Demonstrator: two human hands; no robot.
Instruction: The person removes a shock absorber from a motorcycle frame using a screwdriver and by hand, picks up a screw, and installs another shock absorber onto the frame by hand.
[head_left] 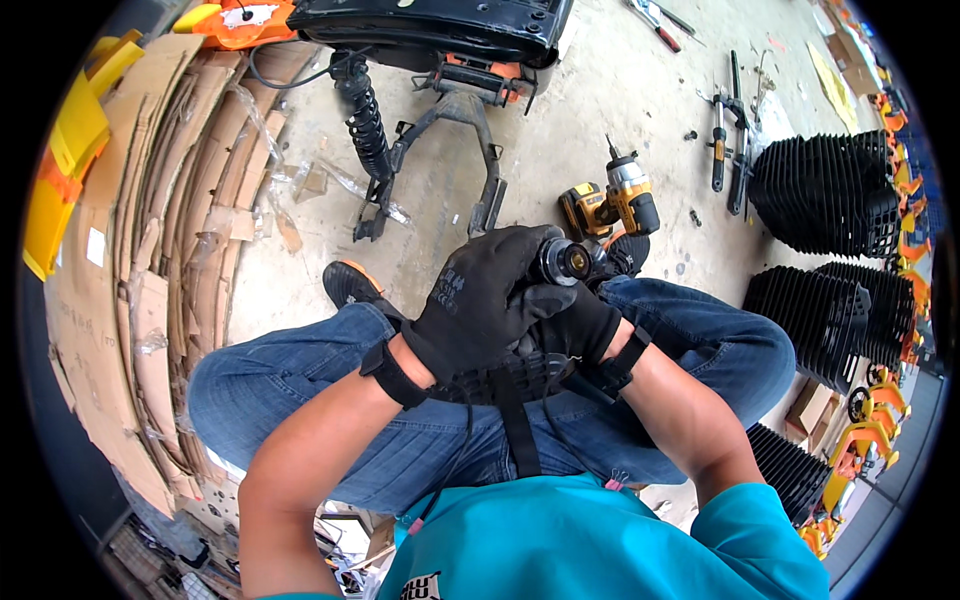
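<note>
Both my hands, in black work gloves, meet in front of my lap. My left hand (475, 295) is closed around a short round black part (565, 262) with a shiny ring and a brass-coloured centre facing up. Just below it, my right hand (583, 318) is closed against the same part, its fingers largely hidden by the left. Beyond the hands a yellow and black cordless impact driver (625, 195) rests on the floor by my shoe, its bit pointing away. To its left stands a forked black metal frame (465, 110) with a coil-spring shock absorber (365, 125).
A black vehicle body (440, 25) sits above the frame. Stacked flattened cardboard (165, 250) and yellow panels (75, 140) line the left. At right lie black fork tubes (730, 140), stacked black ribbed baskets (825, 195) and orange-yellow parts (860, 440). A red-handled tool (660, 30) is farther off.
</note>
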